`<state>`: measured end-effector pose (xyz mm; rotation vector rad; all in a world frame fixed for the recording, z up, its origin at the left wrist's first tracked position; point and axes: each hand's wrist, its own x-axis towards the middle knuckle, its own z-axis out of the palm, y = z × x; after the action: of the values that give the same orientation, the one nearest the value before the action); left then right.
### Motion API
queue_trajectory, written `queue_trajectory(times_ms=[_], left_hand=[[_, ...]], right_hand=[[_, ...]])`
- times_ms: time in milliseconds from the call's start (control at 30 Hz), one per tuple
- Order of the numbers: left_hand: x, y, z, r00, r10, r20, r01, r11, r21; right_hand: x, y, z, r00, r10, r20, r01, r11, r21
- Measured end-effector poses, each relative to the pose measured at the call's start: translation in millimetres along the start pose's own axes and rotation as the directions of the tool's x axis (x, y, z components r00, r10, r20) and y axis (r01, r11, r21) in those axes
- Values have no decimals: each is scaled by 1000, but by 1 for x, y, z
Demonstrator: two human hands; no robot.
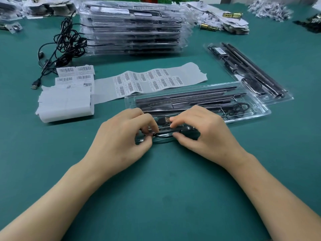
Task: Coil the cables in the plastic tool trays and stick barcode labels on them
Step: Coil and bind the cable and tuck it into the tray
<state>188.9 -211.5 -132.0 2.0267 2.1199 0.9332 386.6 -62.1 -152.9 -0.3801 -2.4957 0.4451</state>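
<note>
The tray (260, 108), clear plastic, lies crosswise with its near-left end under both grips. The left grip (121, 134) pinches a black cable (163, 135) between thumb and curled fingers. The right grip (205, 133) pinches the same cable from the other side, with a fingertip by its USB plug (166, 119). Just beyond the grips the tray holds long dark rods (191, 96), and well to their right, at its far end, a small black coil (238, 108).

Farther right, a second tray (290, 98) lies slantwise with rods, a cable and a label (220, 50) on it. Beyond the grips stands a stack of trays (135, 28).

On the green tabletop (156, 188), a label strip (152, 80) lies between stack and grips. To the left are folded backing paper (66, 105) and, beyond it, loose cables (69, 40). Paper heaps (217, 20) line the far edge.
</note>
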Motion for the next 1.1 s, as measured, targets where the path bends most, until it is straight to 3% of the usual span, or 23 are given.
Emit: queue_trajectory(times_ms=[300,667,1100], left_hand=[[3,-2,1,994,94,-56,-86,989,123],[5,-6,1,986,154,-62,-138,969,203],[6,-9,2,986,157,-48,-148,977,153]], right_hand=[[-2,-3,3,988,-143,-55,131,974,-185],[-2,-1,0,992,-116,-40,110,986,-127],[0,3,-4,998,-63,1,63,998,-18]])
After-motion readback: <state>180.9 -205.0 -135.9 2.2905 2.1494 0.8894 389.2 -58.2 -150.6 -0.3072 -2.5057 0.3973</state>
